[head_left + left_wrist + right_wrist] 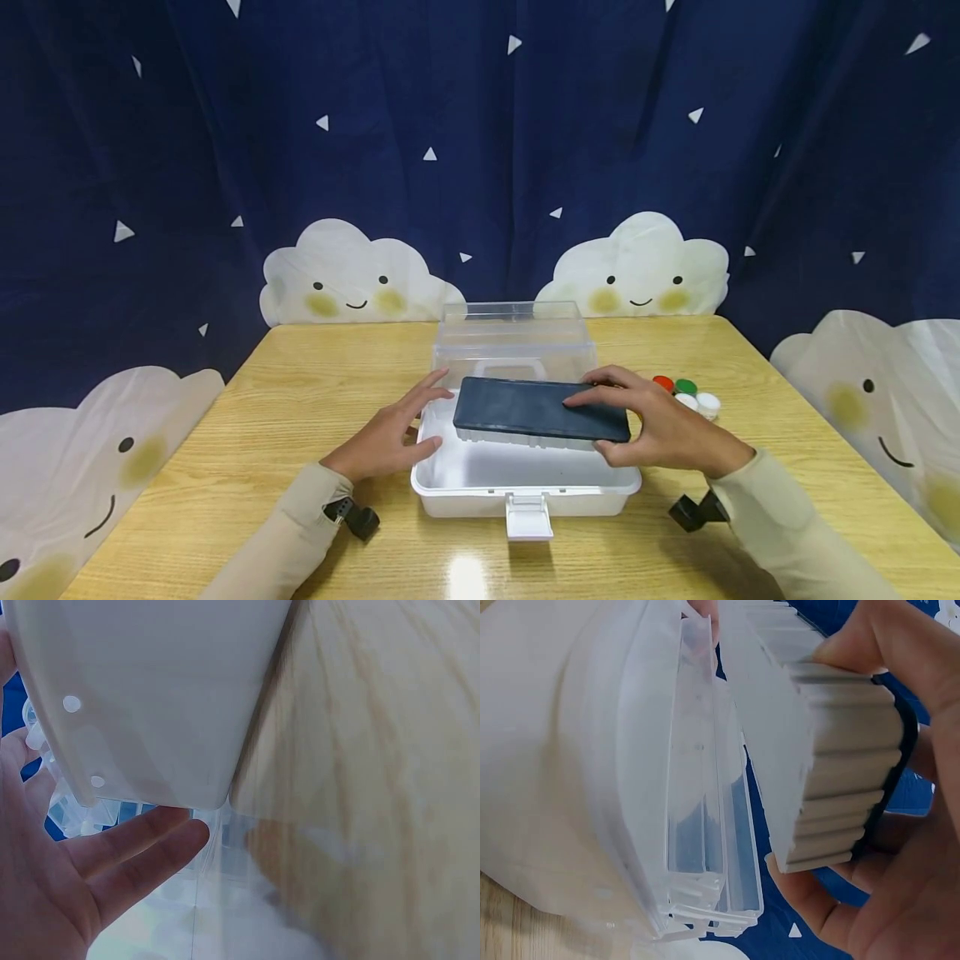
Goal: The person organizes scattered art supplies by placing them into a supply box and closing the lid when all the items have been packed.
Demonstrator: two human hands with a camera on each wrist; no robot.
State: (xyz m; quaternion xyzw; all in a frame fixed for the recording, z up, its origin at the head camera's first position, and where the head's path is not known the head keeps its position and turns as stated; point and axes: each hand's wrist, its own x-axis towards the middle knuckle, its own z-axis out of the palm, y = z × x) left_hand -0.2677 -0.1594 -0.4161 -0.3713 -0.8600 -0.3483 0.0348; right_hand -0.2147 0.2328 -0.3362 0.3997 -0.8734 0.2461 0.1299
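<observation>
My right hand [660, 421] grips a long box [510, 404] by its right end, thumb at the near side and fingers over the dark top. Its ribbed pale side [847, 750] and flat underside show in the right wrist view. The box hangs tilted over an open white plastic storage case [446, 502]. At the case's left rim, my left hand [386, 437] has its thumb and fingers spread apart. In the left wrist view, straight fingers [150, 855] lie close by the corner of the case's outer wall [157, 697].
The case's clear lid [513, 333] stands raised at the back, and its white latch [528, 521] hangs down in front. Clear trays [697, 765] show in the right wrist view. Several small containers, with red [663, 382], green [686, 387] and white tops, stand behind my right hand.
</observation>
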